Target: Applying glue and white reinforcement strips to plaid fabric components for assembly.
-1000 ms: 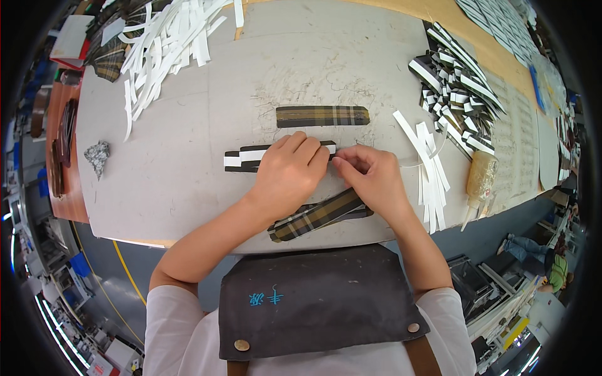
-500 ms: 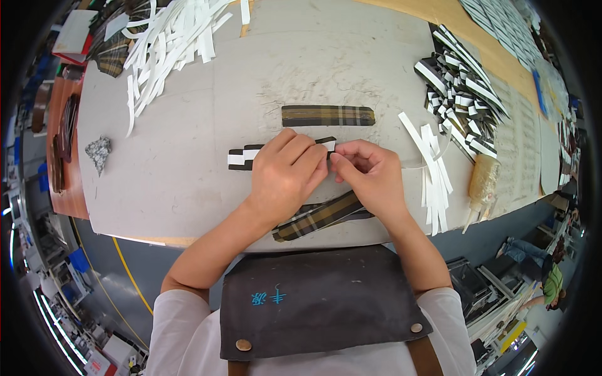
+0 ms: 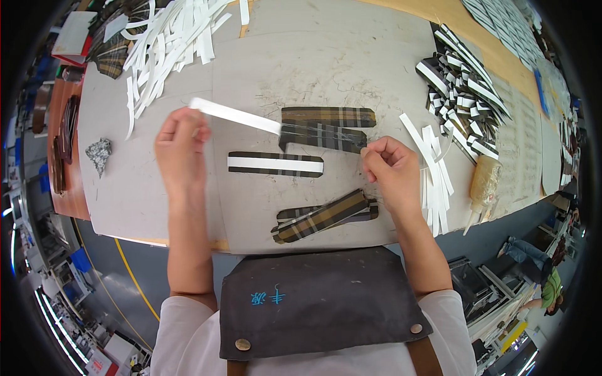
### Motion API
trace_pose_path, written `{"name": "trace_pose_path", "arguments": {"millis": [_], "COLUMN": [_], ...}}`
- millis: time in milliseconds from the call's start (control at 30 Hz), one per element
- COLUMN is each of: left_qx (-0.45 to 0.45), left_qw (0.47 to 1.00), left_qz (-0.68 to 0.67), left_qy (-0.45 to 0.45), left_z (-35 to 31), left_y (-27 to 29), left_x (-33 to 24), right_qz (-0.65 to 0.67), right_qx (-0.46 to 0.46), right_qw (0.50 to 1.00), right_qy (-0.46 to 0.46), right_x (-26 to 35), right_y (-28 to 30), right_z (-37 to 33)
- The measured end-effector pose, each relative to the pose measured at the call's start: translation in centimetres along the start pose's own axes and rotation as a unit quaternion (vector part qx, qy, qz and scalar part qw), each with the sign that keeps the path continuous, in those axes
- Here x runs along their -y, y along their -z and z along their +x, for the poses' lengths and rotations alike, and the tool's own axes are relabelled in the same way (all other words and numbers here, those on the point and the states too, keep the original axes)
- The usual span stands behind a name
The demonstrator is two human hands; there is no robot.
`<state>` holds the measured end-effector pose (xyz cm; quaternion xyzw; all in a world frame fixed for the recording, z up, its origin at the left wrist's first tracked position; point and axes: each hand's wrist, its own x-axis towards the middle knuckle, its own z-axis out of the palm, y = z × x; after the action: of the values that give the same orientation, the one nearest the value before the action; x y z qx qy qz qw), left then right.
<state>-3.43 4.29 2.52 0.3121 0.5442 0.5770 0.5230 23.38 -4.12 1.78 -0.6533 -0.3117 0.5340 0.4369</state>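
Observation:
My left hand (image 3: 179, 150), raised at the left, pinches one end of a white paper-like strip (image 3: 241, 118). That strip stretches right, meeting the left end of a dark plaid fabric strip (image 3: 321, 136). The right end of the plaid strip is pinched between the fingertips of my right hand (image 3: 395, 169). Flat on the table between my hands lies a black strip with a white band along its middle (image 3: 276, 163). Behind the held fabric rests another plaid strip (image 3: 329, 114), brownish and partly covered. Crossed plaid strips (image 3: 323, 216) lie near the front edge.
A heap of white strips (image 3: 172, 44) fills the far left. At the right are loose white strips (image 3: 433, 169), a pile of black-and-white strips (image 3: 461, 94) and an amber bottle (image 3: 484, 182). A speckled grey scrap (image 3: 98, 155) lies near the left edge.
My hands, close together before, have moved apart. The left swung left, drawing out the white strip; the right shifted slightly right with the plaid strip. The black strip on the table is now uncovered.

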Motion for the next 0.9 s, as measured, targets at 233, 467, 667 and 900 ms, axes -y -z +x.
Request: {"name": "trace_pose_path", "arguments": {"millis": [233, 467, 667, 900], "left_qx": [-0.085, 0.013, 0.206, 0.210], "left_qw": [0.981, 0.958, 0.966, 0.969], "left_qz": [0.024, 0.101, -0.157, -0.112], "left_qy": [-0.173, -0.268, 0.007, 0.065], "left_z": [5.1, 2.7, 3.4, 4.4], "left_y": [7.3, -0.2, -4.4, -6.1], "left_x": [-4.2, -4.2, -2.6, -2.1], "right_qz": [-0.037, -0.124, -0.267, -0.227], "right_qx": [-0.029, -0.028, -0.095, -0.090], "right_qw": [0.999, 0.992, 0.943, 0.945], "right_qy": [-0.024, 0.025, 0.176, 0.220], "right_x": [-0.1, -0.8, -0.2, 0.9], "right_y": [1.4, 2.1, 2.6, 2.8], "right_z": [-0.3, -1.0, -1.3, -0.9]}}
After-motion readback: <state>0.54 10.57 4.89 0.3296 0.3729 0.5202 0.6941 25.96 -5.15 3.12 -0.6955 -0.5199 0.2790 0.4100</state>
